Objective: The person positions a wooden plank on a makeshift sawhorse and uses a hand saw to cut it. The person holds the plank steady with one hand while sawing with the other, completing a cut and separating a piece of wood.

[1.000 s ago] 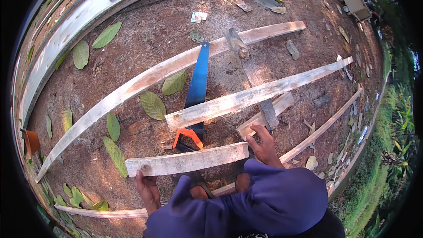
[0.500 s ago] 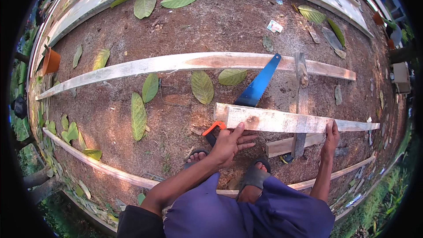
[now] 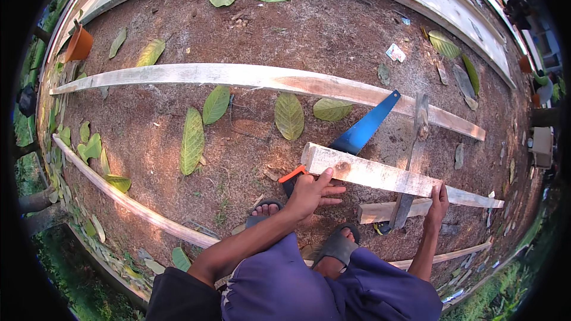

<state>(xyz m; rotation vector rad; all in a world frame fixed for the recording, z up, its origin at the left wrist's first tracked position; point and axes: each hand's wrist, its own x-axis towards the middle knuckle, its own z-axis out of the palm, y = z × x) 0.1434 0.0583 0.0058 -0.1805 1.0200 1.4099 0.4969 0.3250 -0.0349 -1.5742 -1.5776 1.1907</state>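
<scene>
In front of me is a short, pale wooden board (image 3: 369, 169) with a knot near its left end. My left hand (image 3: 310, 195) is at that end, its thumb pressed on the board and its other fingers partly spread below. At the other end, my right hand (image 3: 437, 203) grips the board between thumb and fingers. A longer piece of wood (image 3: 476, 197) reaches out to the right from behind it. Beneath the board lies a handsaw, its blue blade (image 3: 360, 131) pointing far right and its orange-and-black handle (image 3: 291, 177) beside my left hand. The board hides the saw's middle.
A long plank (image 3: 196, 74) lies beyond the saw. A weathered crosspiece (image 3: 420, 128) and a wood block (image 3: 375, 211) lie at right. A thin strip (image 3: 137, 208) runs at near left. Large leaves (image 3: 192, 141) dot the soil; an orange pot (image 3: 79, 44) stands far left.
The short board has tilted, its right end now nearer me, and its left end now covers the end of the piece behind. My view has also turned; both hands stay on the board.
</scene>
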